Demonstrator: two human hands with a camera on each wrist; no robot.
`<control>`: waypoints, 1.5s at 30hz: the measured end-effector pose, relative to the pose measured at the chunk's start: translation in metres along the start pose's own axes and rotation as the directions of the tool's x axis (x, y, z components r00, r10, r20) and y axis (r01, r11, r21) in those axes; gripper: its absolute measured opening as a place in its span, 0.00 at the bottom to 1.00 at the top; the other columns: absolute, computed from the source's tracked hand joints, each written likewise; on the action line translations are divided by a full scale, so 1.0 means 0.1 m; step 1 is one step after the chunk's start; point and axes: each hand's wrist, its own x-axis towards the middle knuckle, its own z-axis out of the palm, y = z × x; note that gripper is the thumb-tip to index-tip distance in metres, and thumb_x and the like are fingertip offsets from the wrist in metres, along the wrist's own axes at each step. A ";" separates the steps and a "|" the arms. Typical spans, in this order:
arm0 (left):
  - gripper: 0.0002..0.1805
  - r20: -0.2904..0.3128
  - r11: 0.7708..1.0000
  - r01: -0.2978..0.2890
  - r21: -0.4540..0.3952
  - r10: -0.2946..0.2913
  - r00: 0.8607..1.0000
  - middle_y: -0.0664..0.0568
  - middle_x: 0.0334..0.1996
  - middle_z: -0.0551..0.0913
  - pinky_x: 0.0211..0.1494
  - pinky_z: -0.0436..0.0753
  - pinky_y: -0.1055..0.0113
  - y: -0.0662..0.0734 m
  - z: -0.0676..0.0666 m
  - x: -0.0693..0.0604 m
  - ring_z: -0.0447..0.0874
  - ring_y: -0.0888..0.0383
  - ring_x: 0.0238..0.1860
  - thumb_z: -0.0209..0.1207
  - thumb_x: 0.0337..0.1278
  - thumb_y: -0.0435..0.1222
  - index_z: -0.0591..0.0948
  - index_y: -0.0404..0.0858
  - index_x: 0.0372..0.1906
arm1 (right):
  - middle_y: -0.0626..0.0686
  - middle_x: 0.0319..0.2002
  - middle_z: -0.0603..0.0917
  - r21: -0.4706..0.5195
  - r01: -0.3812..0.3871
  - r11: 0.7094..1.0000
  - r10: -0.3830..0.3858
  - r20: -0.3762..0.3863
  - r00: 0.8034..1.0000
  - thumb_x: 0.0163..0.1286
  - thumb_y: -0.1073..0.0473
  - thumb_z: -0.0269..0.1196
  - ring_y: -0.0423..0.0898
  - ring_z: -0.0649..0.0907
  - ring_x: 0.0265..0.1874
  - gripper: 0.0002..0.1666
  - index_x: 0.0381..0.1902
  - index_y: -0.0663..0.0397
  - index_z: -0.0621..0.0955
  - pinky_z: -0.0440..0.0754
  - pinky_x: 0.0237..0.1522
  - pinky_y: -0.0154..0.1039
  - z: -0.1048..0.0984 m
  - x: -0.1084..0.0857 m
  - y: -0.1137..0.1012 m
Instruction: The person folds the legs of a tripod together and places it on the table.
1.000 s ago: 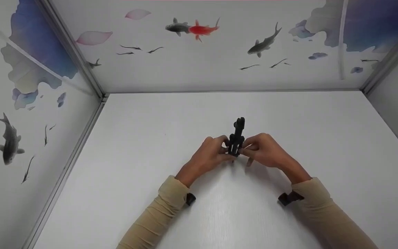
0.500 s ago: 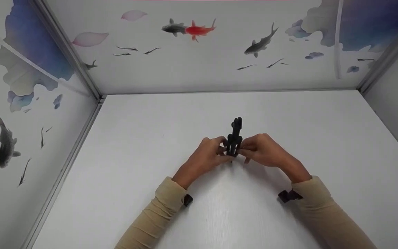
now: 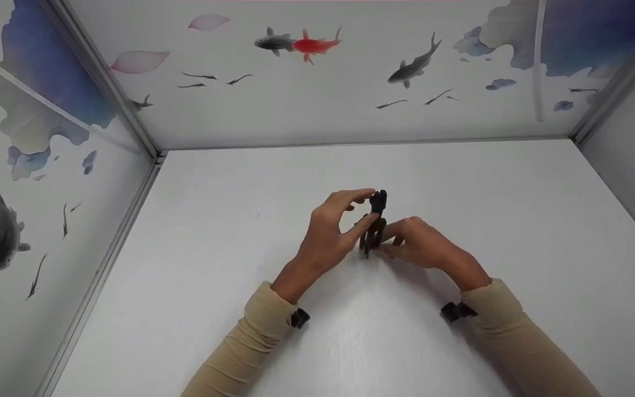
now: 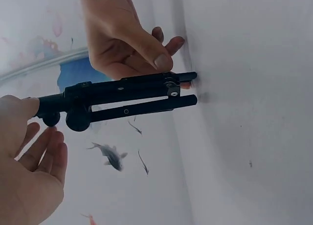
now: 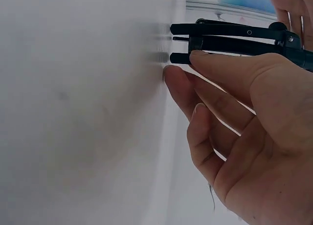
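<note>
A small black tripod (image 3: 379,203) with folded legs stands upright on the white table, between the two hands. My left hand (image 3: 323,234) holds its upper part, thumb against the column and index finger up by the head. In the left wrist view the other fingers of the left hand (image 4: 36,186) are loosely bent, apart from the tripod (image 4: 122,93). Low on the legs, my right hand (image 3: 425,245) pinches the tripod. The right wrist view shows the thumb of the right hand (image 5: 274,122) lying along a leg near its foot; its remaining fingers are curled.
A white table (image 3: 240,193) spreads around the hands. White panels (image 3: 350,110) printed with fish and petals rise along its back and sides, joined by grey metal frames (image 3: 130,110). A black wrist device (image 3: 300,318) sits below each sleeve cuff.
My left hand has moved up from the tripod's lower legs to its column and head. The right hand stays at the legs, its fingers slightly lower. The tripod remains upright in nearly the same place.
</note>
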 end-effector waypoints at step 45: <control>0.12 0.463 0.782 0.483 0.394 -0.623 0.631 0.48 0.51 0.93 0.57 0.86 0.48 -0.52 -0.76 -0.03 0.91 0.51 0.51 0.72 0.69 0.46 0.88 0.49 0.51 | 0.49 0.41 0.91 -0.046 -0.116 0.992 0.117 0.016 0.993 0.81 0.59 0.63 0.43 0.87 0.37 0.10 0.52 0.47 0.89 0.84 0.40 0.42 -0.24 -0.10 0.17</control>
